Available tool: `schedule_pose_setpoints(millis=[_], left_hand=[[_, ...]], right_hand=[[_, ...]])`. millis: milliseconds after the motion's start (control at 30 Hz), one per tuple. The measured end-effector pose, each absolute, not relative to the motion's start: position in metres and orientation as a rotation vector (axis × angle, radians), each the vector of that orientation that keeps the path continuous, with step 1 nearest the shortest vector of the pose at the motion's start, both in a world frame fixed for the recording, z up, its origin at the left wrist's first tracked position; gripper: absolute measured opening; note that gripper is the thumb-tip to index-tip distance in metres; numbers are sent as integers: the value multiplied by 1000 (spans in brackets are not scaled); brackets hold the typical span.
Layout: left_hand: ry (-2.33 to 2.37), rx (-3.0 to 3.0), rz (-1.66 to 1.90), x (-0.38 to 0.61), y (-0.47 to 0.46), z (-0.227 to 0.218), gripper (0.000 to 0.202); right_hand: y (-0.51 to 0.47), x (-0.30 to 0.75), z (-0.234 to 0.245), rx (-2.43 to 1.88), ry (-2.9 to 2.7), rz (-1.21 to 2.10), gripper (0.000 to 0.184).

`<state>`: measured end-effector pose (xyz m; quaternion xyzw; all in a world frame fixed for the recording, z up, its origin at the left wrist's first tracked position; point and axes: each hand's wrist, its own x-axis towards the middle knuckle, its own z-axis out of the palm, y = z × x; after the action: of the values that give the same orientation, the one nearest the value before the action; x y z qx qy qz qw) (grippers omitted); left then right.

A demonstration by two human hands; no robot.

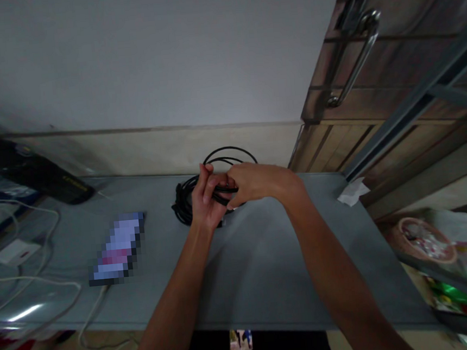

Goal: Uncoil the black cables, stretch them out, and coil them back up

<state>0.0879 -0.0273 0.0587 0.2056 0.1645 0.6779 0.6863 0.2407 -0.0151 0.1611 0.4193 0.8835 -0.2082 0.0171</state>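
Observation:
A coiled black cable (pixel 227 156) is held up over the back of a grey table (pixel 266 270), close to the wall. My left hand (pixel 206 202) wraps its fingers around the bundle from below and the left. From the right, my right hand (pixel 250 183) closes over the same bundle, fingers pinched on the strands. The two hands touch each other at the coil. One loop rises above the hands; the rest of the coil hangs behind my left hand.
A phone with a blurred screen (pixel 118 247) lies on the table's left part. White cables (pixel 34 279) and a white adapter (pixel 17 251) trail at far left beside a black object (pixel 32 171). Crumpled paper (pixel 353 192) sits at the right edge; a wooden door (pixel 390 58) stands behind.

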Motion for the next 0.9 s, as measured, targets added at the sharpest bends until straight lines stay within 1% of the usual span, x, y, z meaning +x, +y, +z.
schedule_pose_setpoints(millis=[200, 267, 367, 433, 600, 667, 833, 900], left_hand=[[393, 519, 1533, 86, -24, 53, 50], [361, 533, 1550, 84, -22, 52, 50], [323, 541, 1591, 80, -21, 53, 53], [315, 537, 1608, 77, -21, 54, 56], [340, 530, 1635, 65, -21, 55, 60], [368, 565, 1607, 59, -22, 55, 60], [492, 728, 1369, 35, -24, 56, 67], [564, 811, 1250, 23, -23, 59, 62]], right_hand=[[-25, 232, 161, 1401, 2694, -535, 42], [-24, 229, 159, 1419, 2704, -510, 39], [-21, 228, 155, 1365, 2803, -430, 28], [-20, 227, 153, 1291, 2895, -404, 25], [-21, 224, 151, 1196, 2984, -459, 25], [-23, 222, 152, 1188, 2994, -461, 28], [-28, 215, 152, 1134, 2934, -473, 34], [-31, 211, 150, 1158, 2906, -430, 37]])
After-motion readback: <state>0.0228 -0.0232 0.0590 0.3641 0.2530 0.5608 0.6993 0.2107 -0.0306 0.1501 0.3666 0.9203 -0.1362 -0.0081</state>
